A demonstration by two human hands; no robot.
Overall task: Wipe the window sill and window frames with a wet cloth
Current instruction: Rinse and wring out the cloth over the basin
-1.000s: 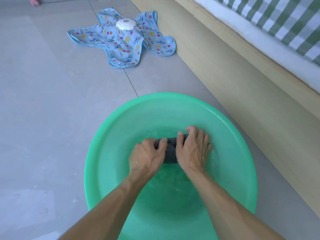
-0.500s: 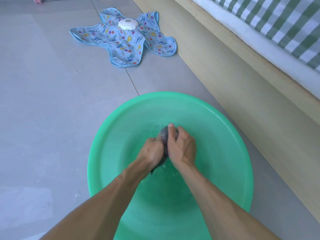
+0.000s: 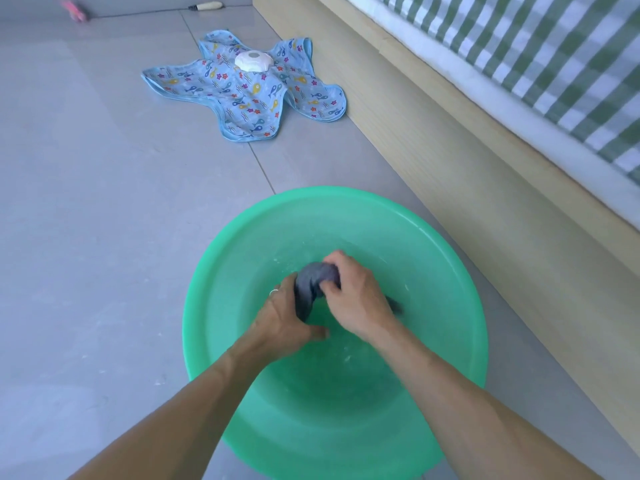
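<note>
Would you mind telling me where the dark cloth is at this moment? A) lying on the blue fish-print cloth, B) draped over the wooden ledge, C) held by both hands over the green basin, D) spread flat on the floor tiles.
C: the left hand and right hand both grip the bunched dark cloth above the green basin.

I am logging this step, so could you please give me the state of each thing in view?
Dark cloth: bunched and twisted over the basin.
Left hand: grips the cloth.
Right hand: grips the cloth.
Green basin: upright on the floor.
Blue patterned fabric: spread flat on the floor.
</note>
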